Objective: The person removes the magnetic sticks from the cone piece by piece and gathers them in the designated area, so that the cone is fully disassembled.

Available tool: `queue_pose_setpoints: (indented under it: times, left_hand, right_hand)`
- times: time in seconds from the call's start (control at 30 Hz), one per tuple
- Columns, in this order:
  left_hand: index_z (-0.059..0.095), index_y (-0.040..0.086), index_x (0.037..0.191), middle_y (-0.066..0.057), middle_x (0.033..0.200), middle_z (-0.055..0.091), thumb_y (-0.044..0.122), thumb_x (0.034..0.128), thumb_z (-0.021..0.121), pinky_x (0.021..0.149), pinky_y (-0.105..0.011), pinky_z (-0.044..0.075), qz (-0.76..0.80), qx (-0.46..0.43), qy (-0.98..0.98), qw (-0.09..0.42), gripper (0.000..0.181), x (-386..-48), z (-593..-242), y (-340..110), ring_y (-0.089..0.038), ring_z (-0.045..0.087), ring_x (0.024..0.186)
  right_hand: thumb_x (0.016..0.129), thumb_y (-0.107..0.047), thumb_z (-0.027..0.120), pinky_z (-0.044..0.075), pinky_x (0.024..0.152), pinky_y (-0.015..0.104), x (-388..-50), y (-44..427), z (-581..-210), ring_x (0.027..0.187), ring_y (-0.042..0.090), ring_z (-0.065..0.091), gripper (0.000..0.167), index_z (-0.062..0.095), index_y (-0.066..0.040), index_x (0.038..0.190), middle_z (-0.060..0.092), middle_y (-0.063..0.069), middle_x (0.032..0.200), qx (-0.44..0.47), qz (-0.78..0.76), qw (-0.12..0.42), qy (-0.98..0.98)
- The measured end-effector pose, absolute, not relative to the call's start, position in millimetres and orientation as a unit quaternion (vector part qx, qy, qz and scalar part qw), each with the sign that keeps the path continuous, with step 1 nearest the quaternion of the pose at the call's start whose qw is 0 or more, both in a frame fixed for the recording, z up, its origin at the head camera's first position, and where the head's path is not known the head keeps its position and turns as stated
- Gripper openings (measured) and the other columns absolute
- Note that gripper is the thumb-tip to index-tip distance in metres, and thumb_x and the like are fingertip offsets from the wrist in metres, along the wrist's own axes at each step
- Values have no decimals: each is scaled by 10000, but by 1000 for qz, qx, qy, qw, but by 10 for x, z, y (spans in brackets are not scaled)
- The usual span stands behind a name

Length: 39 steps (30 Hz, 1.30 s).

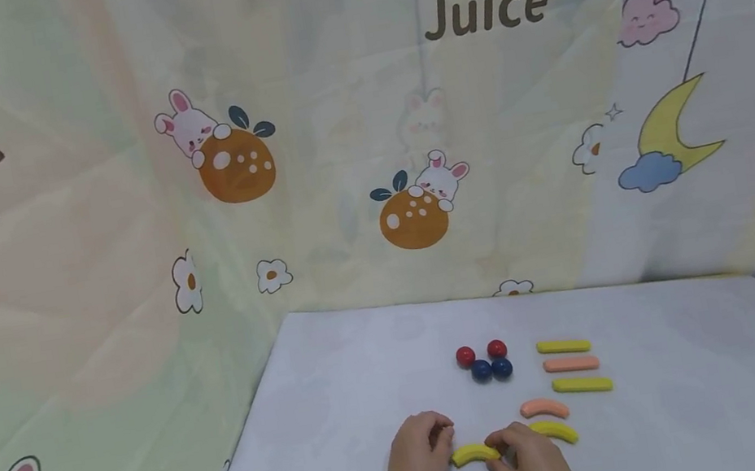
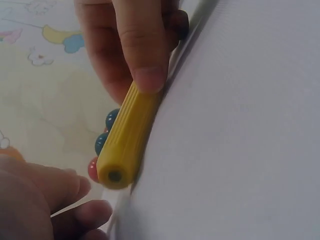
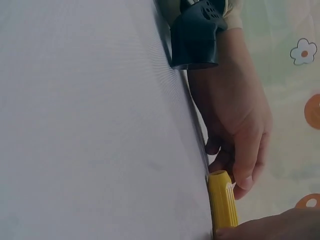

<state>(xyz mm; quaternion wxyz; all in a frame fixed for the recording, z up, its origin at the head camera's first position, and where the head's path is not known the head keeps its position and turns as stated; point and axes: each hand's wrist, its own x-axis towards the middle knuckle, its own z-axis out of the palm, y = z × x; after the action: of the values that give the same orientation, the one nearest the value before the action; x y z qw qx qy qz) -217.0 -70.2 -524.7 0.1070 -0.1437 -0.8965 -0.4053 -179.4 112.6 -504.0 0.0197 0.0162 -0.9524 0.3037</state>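
Note:
A curved yellow ribbed piece (image 1: 473, 453) with a hole in its end lies near the front of the white table. My right hand (image 1: 532, 462) pinches its right end between thumb and fingers. Just off the other end is my left hand (image 1: 419, 459), its fingers loosely curled around nothing. In the left wrist view a gap separates the left hand (image 2: 40, 200) from the holed end of the yellow piece (image 2: 125, 140). Partly behind the right hand lies a second curved yellow piece (image 1: 557, 431), with a curved pink piece (image 1: 544, 408) just beyond it.
Farther back lie a straight yellow stick (image 1: 562, 346), a pink stick (image 1: 572, 364) and another yellow stick (image 1: 582, 384). Left of them sit two red balls (image 1: 466, 356) and two dark blue balls (image 1: 502, 368). Printed cloth (image 1: 356, 288) hangs behind the table (image 1: 331, 407).

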Motion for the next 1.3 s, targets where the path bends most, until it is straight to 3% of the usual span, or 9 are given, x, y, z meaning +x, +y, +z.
queue_pose_setpoints:
  times: [0.13, 0.27, 0.63, 1.07, 1.3]
  left_hand:
    - [690, 239, 889, 192, 834, 588, 193, 892, 695, 730, -276, 400, -389, -100, -900, 167, 46, -2230, -5320, -794, -14, 501, 791]
    - [683, 251, 858, 164, 853, 596, 156, 867, 711, 766, -330, 404, -397, -64, -894, 196, 100, -2284, -5355, -868, -60, 529, 834]
    - [680, 268, 832, 191, 808, 583, 159, 871, 696, 757, -312, 412, -414, -29, -888, 197, 116, -2311, -5344, -861, -34, 524, 804]
    - [674, 270, 827, 195, 791, 574, 157, 884, 679, 780, -319, 418, -424, -27, -887, 180, 127, -2320, -5207, -753, -20, 508, 788]
    - [676, 253, 818, 171, 791, 584, 139, 884, 678, 769, -319, 420, -423, -32, -887, 183, 132, -2309, -5224, -806, -42, 520, 787]
  right_hand:
    - [774, -171, 808, 406, 593, 265, -1788, 1171, -5055, 676, 88, 462, 184, 727, -188, 938, 599, -104, 821, 15, 301, 25, -953]
    - [778, -167, 798, 378, 539, 239, -1749, 1277, -5072, 627, 91, 447, 186, 725, -195, 946, 605, -95, 852, -1, 309, 42, -950]
    - [780, -127, 763, 343, 480, 235, -1633, 1743, -5105, 571, 114, 438, 211, 739, -113, 988, 597, -38, 827, -87, 314, 53, -944]
    - [793, -52, 750, 388, 519, 254, -1563, 1916, -4942, 626, 134, 487, 215, 690, -38, 1000, 602, 4, 847, -92, 303, 27, -948]
    - [807, -136, 752, 376, 533, 273, -1577, 1870, -4890, 638, 146, 471, 243, 678, -41, 1018, 589, 24, 880, -111, 303, 13, -947]
